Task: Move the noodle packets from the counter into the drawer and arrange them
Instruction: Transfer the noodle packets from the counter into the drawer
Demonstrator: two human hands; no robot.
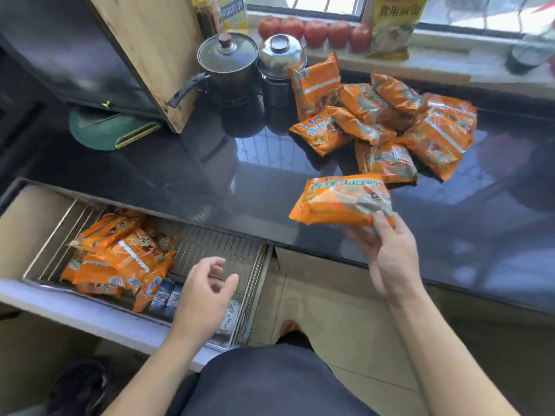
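packet (336, 199) in the right hand (390, 259): orange noodle pack, held above the counter's (210, 181) front edge, between the heap and the open drawer (90, 304). judged light, crinkly film over a brittle noodle block, slick on the outside; too hard a squeeze would likely crack the block. best hold looks to be the crimped end seam or a flat clasp across the short end, which is about where it is taken now. right hand pinches the pack's near end, thumb on top, fingers underneath, the rest of the pack sticking out to the left unsupported. left hand (207, 283) holds nothing; it hovers over the bare right part of the drawer's wire rack (216, 238), fingers loosely curled and half open, touching nothing that can be seen. stack of packets in drawer (120, 259) sits at the left side, some overlapping and tilted. heap on counter (384, 127) lies well behind the held pack, jumbled, several leaning on each other. job looks partly done, with much of the heap left to move.
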